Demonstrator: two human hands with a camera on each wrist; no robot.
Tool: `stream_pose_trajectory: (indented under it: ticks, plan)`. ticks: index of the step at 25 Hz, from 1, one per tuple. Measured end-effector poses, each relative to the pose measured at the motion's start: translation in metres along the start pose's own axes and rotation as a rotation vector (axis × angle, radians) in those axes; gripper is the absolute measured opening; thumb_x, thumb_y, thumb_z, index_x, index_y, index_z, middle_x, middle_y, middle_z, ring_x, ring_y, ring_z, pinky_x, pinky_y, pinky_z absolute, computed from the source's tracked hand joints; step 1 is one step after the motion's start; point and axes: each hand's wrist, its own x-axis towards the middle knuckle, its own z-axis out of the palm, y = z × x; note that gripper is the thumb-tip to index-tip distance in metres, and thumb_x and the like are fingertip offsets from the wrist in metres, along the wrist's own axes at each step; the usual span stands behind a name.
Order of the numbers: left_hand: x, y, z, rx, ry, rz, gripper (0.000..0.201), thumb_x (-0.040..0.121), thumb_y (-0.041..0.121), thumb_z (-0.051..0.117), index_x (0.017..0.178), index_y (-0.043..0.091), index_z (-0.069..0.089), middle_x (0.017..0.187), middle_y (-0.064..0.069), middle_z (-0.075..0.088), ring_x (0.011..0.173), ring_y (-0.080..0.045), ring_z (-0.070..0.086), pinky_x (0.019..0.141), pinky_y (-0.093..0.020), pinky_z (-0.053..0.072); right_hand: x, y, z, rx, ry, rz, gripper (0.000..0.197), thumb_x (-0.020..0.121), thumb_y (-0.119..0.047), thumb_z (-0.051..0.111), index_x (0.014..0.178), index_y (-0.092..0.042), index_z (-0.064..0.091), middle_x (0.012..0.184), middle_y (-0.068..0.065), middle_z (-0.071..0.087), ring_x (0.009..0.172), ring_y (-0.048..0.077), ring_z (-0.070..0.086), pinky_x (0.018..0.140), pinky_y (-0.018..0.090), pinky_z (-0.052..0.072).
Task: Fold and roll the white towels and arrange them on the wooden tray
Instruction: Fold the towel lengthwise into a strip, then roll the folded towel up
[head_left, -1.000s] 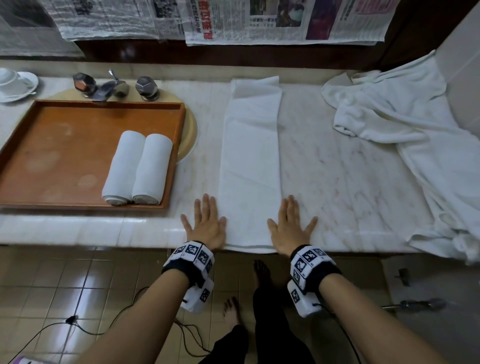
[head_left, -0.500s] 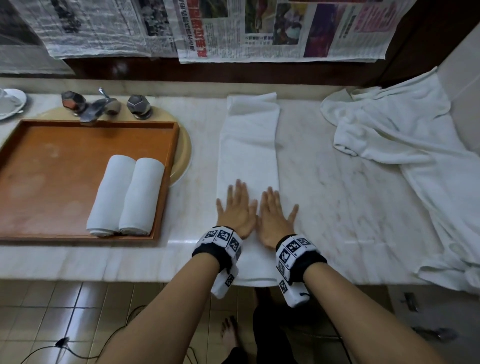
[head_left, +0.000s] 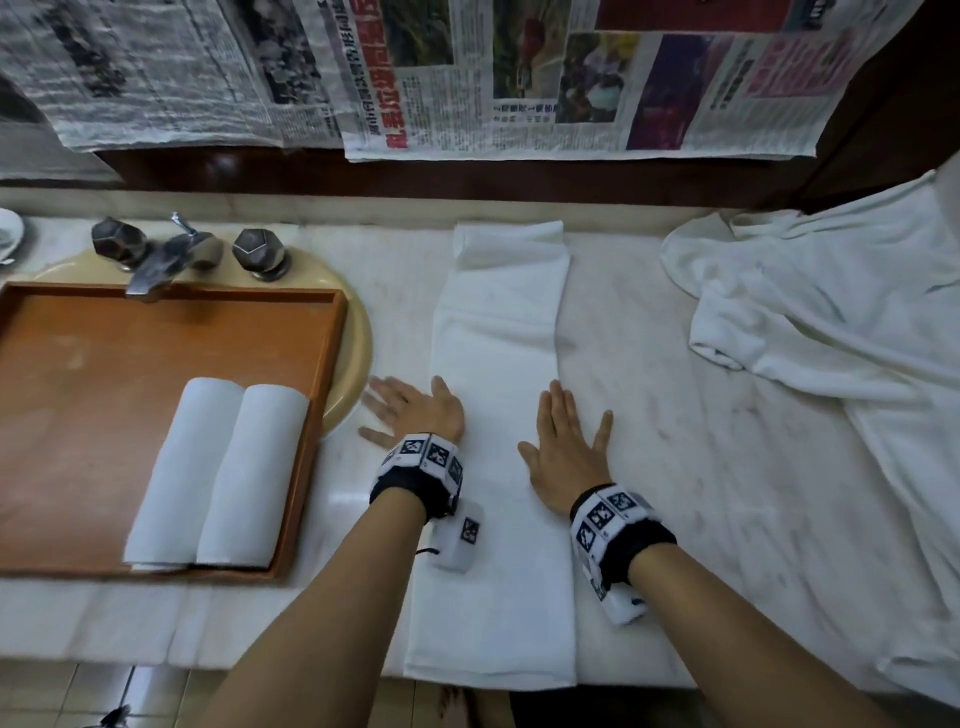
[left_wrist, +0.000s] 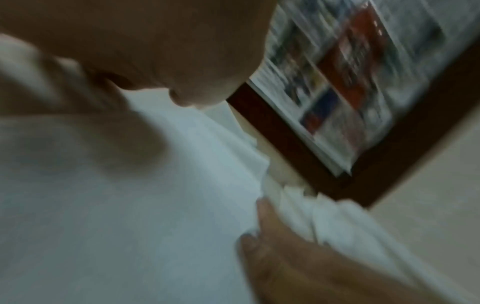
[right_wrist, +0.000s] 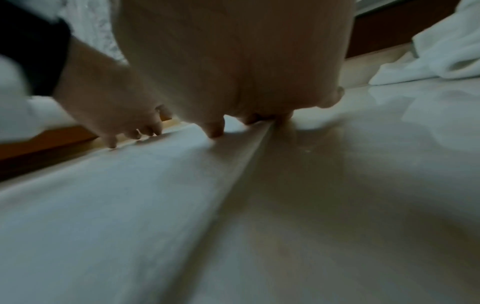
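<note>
A white towel (head_left: 498, 415) folded into a long narrow strip lies on the marble counter (head_left: 675, 467), running from the back wall to the front edge. My left hand (head_left: 415, 410) lies flat across the strip's left edge, fingers spread onto the counter. My right hand (head_left: 563, 447) presses flat on its right edge. In the right wrist view the right hand's fingertips (right_wrist: 215, 131) touch the towel (right_wrist: 103, 205) at its edge. Two rolled white towels (head_left: 218, 473) sit side by side in the wooden tray (head_left: 78, 389) at the left.
A heap of loose white towels (head_left: 831, 364) covers the counter's right side. The tray rests over a sink (head_left: 353, 353) with a metal tap (head_left: 171, 254) behind it. Newspaper sheets (head_left: 519, 78) hang on the back wall. A cup and saucer (head_left: 8, 239) stand at the far left.
Both hands slid from the towel's near end further up the strip, came together at its middle, then spread apart to its left and right edges. The view moved closer.
</note>
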Motion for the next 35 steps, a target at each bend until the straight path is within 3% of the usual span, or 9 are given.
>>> stream_pose_trajectory:
  ticks: [4,5,9,15,19,24,27,32,35]
  plan:
    - [-0.003,0.017,0.017,0.422,-0.236,0.685,0.061,0.104,0.042,0.012,0.154,0.017,-0.013,0.159,0.004,-0.022,0.147,-0.015,-0.019,0.116,-0.047,-0.012,0.000,-0.003,0.001,-0.025,0.005,-0.001,0.070,0.102,-0.047,0.017,0.151,-0.010,-0.018,0.156,0.003,-0.032,0.144,0.018,-0.028,0.106,0.070,-0.016]
    - [0.003,0.013,0.016,0.470,-0.291,0.725,0.059,0.104,0.041,0.013,0.154,0.019,-0.012,0.159,0.005,-0.022,0.147,-0.015,-0.018,0.117,-0.046,-0.012,0.001,-0.003,0.002,-0.033,0.005,-0.003,0.071,0.102,-0.048,0.017,0.151,-0.010,-0.018,0.156,0.002,-0.032,0.143,0.018,-0.028,0.106,0.071,-0.016]
    - [0.040,-0.004,-0.014,0.442,-0.076,0.334,0.061,0.104,0.038,0.016,0.154,0.014,-0.011,0.160,0.000,-0.021,0.147,-0.018,-0.017,0.119,-0.049,-0.009,0.001,0.000,0.001,-0.054,0.011,0.016,0.071,0.102,-0.049,0.016,0.150,-0.010,-0.018,0.155,0.002,-0.034,0.143,0.018,-0.030,0.105,0.072,-0.014]
    - [-0.037,-0.059,0.004,0.620,-0.326,0.820,0.058,0.105,0.038,0.016,0.154,0.018,-0.008,0.159,0.006,-0.020,0.147,-0.015,-0.017,0.119,-0.048,-0.007,-0.038,-0.006,0.019,-0.014,0.021,-0.143,0.066,0.103,-0.044,0.019,0.152,-0.015,-0.015,0.158,-0.003,-0.028,0.144,0.015,-0.026,0.109,0.070,-0.010]
    - [-0.028,-0.101,-0.025,0.530,-0.117,0.470,0.059,0.105,0.035,0.017,0.154,0.013,-0.007,0.161,-0.003,-0.017,0.148,-0.022,-0.015,0.118,-0.053,-0.007,-0.062,0.025,0.025,0.131,-0.016,0.155,0.067,0.102,-0.047,0.015,0.151,-0.015,-0.019,0.155,-0.003,-0.033,0.144,0.015,-0.025,0.110,0.068,-0.011]
    - [-0.091,-0.128,0.006,0.638,-0.306,0.825,0.057,0.105,0.037,0.014,0.154,0.020,-0.009,0.160,0.004,-0.019,0.147,-0.015,-0.016,0.119,-0.052,-0.004,-0.112,-0.005,0.067,0.034,-0.003,-0.197,0.064,0.104,-0.041,0.018,0.151,-0.018,-0.019,0.154,-0.008,-0.032,0.144,0.012,-0.025,0.112,0.066,-0.004]
    - [-0.075,-0.145,-0.020,0.602,-0.139,0.478,0.059,0.104,0.039,0.012,0.154,0.016,-0.007,0.161,0.001,-0.018,0.148,-0.019,-0.016,0.117,-0.052,-0.010,-0.120,0.013,0.067,0.130,0.007,0.123,0.065,0.103,-0.043,0.017,0.151,-0.018,-0.019,0.156,-0.006,-0.029,0.145,0.014,-0.024,0.110,0.068,-0.012]
    - [-0.128,-0.169,0.023,0.728,-0.245,0.927,0.059,0.103,0.041,0.005,0.154,0.018,-0.009,0.160,0.003,-0.020,0.146,-0.015,-0.019,0.120,-0.050,-0.005,-0.146,-0.017,0.094,-0.040,0.052,-0.221,0.064,0.103,-0.046,0.014,0.151,-0.019,-0.019,0.156,-0.007,-0.031,0.143,0.012,-0.029,0.113,0.064,-0.010]
    - [-0.118,-0.201,0.020,0.770,-0.124,0.898,0.064,0.095,0.049,-0.006,0.154,0.024,-0.012,0.158,0.010,-0.023,0.145,-0.011,-0.024,0.119,-0.050,-0.008,-0.147,0.001,0.107,-0.063,0.106,-0.168,0.066,0.101,-0.051,0.012,0.149,-0.022,-0.022,0.155,-0.010,-0.033,0.142,0.008,-0.030,0.111,0.065,-0.012]
